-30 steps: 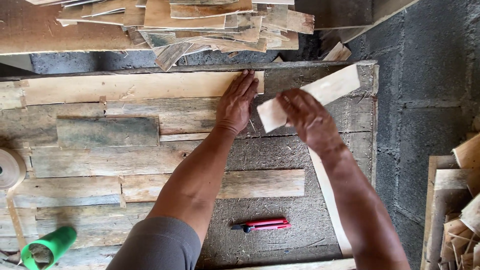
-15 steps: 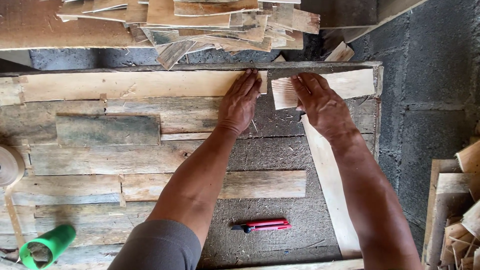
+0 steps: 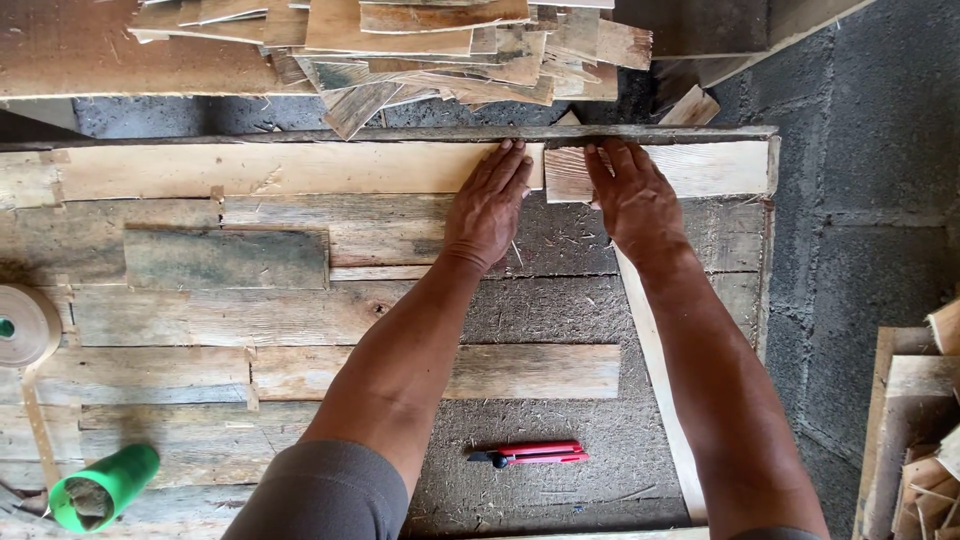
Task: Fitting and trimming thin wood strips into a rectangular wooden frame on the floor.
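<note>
— Where are the hands?
— Both lie flat, fingers spread, gripping nothing. The left hand (image 3: 490, 205) presses the long plank (image 3: 290, 168); the right hand (image 3: 632, 195) presses the short pale board (image 3: 700, 168), end to end along the worktop's (image 3: 560, 420) far edge.
— Anything else?
— A red utility knife (image 3: 530, 454) nearer the person.

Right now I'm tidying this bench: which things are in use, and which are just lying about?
In use:
left hand on long pale plank
right hand on short pale piece

Lying about:
red utility knife
green cup
tape roll
scrap wood pile
</note>
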